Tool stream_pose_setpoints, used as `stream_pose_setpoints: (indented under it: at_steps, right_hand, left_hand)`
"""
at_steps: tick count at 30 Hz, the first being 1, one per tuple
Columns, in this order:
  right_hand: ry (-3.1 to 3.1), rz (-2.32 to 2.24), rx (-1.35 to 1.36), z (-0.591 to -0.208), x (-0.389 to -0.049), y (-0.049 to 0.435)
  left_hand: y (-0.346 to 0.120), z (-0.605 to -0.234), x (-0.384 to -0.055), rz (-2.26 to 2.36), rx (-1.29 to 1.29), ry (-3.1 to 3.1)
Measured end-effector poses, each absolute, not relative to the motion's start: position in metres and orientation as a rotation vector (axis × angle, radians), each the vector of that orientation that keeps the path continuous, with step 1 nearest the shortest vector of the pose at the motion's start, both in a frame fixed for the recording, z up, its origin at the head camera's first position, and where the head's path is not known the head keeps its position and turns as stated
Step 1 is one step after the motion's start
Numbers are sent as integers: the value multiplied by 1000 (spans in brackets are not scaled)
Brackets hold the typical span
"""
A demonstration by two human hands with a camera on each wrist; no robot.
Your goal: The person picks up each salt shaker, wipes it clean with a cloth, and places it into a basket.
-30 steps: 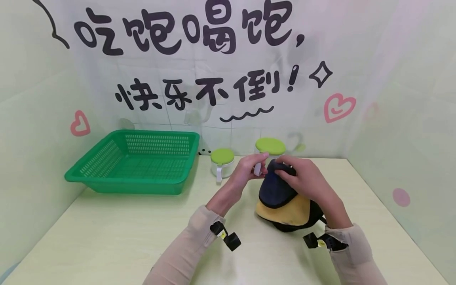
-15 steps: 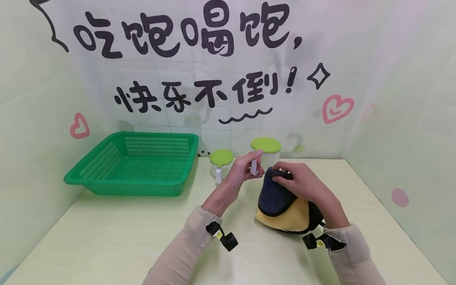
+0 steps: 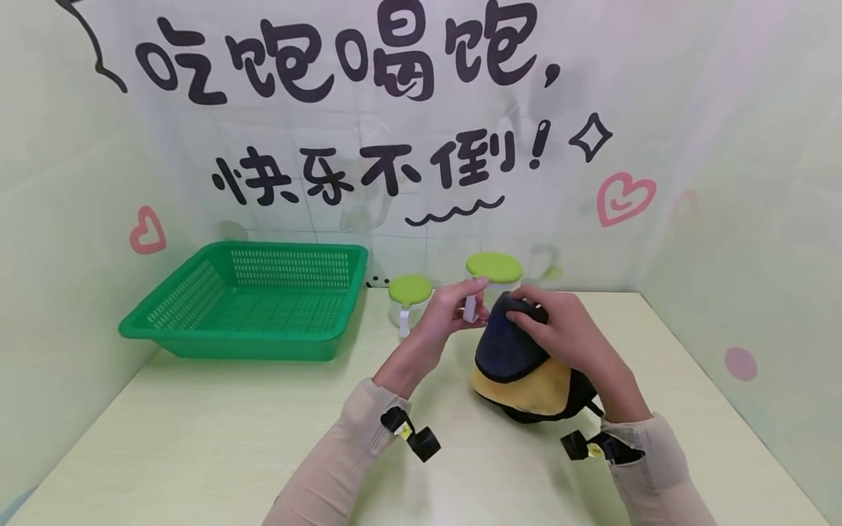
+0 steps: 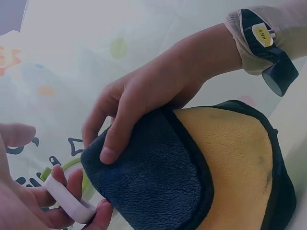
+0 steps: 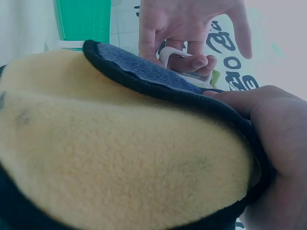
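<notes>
In the head view my left hand (image 3: 434,325) grips the white handle (image 3: 470,308) of a lidded cup (image 3: 495,267) with a light green lid. The left wrist view shows fingers curled through that handle (image 4: 69,199). My right hand (image 3: 566,329) pinches the top of a thick cleaning cloth (image 3: 506,347), navy on one side and yellow on the other, with black trim. The cloth hangs folded beside the cup and hides its lower right part. Whether cloth and cup touch, I cannot tell.
A second, smaller cup (image 3: 410,291) with a green lid stands left of the held one. Farther left sits a green perforated plastic basket (image 3: 256,347). Behind the pale table (image 3: 217,438) hangs a white printed backdrop (image 3: 263,212).
The cloth and right hand dipped slightly, then rose again. The held cup has shifted a little left since the first frame, with the left hand still on its handle.
</notes>
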State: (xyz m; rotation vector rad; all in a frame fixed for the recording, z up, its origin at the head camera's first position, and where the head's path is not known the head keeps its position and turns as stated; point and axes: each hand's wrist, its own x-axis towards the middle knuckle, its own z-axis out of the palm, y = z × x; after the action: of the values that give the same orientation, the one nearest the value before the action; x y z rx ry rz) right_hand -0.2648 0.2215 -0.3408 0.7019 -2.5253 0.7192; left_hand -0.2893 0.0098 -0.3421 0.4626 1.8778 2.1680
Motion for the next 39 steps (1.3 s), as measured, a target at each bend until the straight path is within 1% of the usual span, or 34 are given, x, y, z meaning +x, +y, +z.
stream_pose_setpoints:
  at_steps: [13, 25, 39]
  right_hand:
    - [-2720, 720, 722, -345, -266, 222]
    - [-2440, 713, 677, -342, -268, 219]
    - [-2664, 711, 713, -346, -269, 220]
  left_hand:
    - [8, -337, -287, 2222, 423, 1867]
    - [8, -339, -289, 2202, 434, 1877]
    - [7, -336, -289, 2234, 424, 1866]
